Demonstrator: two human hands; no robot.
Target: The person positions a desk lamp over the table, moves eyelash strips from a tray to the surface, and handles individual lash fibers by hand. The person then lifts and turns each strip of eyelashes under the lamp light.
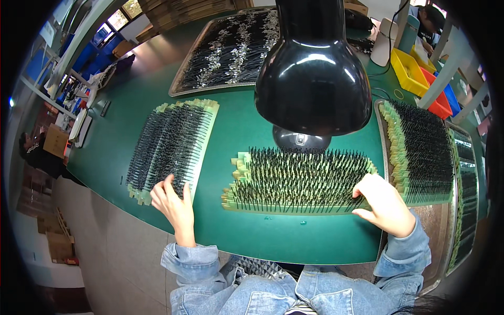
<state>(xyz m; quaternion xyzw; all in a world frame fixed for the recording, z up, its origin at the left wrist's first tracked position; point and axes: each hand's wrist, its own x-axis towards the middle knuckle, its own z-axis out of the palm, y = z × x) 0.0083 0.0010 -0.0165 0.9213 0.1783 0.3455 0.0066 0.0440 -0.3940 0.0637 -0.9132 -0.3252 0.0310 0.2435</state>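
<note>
Rows of light green strips carrying many thin black upright pins (299, 181) lie in front of me, below the black lamp. At their right end is my right hand (386, 205), thumb and fingers apart beside the end of the front strip. I cannot see anything held in it. To the left lies another group of strips with glossy black pieces (168, 142), set at a slant. My left hand (174, 205) is over its near end, fingers spread and bent, with no piece visible in its grasp.
A large black desk lamp (315, 79) stands mid-table. Behind it lies a tray of black leads with silvery ends (231, 52). Trays at right hold more pinned strips (422, 147). Yellow bins (407, 71) and a red bin (438, 97) stand farther back. Other people are at far right and left.
</note>
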